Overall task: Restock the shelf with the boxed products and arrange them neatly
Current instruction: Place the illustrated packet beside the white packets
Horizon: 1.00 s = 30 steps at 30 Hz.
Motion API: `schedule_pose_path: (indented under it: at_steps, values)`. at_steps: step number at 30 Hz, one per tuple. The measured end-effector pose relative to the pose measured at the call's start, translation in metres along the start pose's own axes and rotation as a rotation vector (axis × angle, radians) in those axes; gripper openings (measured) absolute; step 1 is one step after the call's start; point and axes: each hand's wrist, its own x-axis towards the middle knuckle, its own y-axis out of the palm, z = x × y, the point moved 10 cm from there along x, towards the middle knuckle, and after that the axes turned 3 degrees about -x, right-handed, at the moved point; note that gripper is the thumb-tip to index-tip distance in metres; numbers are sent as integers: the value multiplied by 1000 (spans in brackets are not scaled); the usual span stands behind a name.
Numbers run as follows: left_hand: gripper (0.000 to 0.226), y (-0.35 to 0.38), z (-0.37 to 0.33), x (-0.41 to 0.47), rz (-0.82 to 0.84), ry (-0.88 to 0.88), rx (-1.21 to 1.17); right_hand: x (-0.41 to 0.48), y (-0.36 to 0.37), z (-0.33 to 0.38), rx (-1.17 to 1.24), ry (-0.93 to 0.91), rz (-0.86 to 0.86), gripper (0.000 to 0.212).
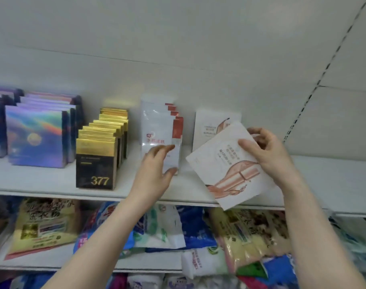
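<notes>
— What's the setting?

— A white shop shelf [53,180] against a pale back panel [178,49], seen from the head camera. Rows of boxes run from its front edge to its back edge, and bags [42,224] fill the level below.

— Where's the box being stocked?

— The flat white box [226,170] is off the board and held in the air over the shelf's front edge, right of centre. It's tilted like a diamond, with one corner up and another hanging below the edge.

— Who has it?

— The right hand [267,151] grips its upper right edge, thumb on the face and fingers curled behind.

— And the other hand?

— The left hand [157,163] pinches the front one of the white-and-red boxes [157,122], just right of the gold-and-black boxes [96,163].

— Where should the held box go?

— Probably in front of the standing white box [209,128], its match, near the back edge. That box lies straight beyond the held one's top corner. The right hand is nearer. I'd say the box needs turning upright so its face is parallel to the front edge.
</notes>
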Motion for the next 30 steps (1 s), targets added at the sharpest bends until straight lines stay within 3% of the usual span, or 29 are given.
schedule_pose_path:
  at_steps: [4, 7, 10, 14, 17, 30]
  values:
    - [65, 29, -3, 44, -13, 66, 290, 61, -14, 22, -311, -187, -32, 28]
    - [74, 42, -2, 62, -39, 71, 507, 102, 22, 25, -396, -225, 120, 33]
    - [86, 51, 9, 65, -31, 29, 545, 126, 65, 11, -569, -316, 234, 38]
    - [99, 58, 21, 59, -26, -13, 569, 128, 99, -7, -928, -558, 170, 68]
    - [97, 61, 25, 61, -34, -28, 575, 135, 100, -13, -915, -643, 99, 75]
    - [91, 62, 23, 58, -33, -66, 605, 143, 98, -30, -905, -720, 93, 74]
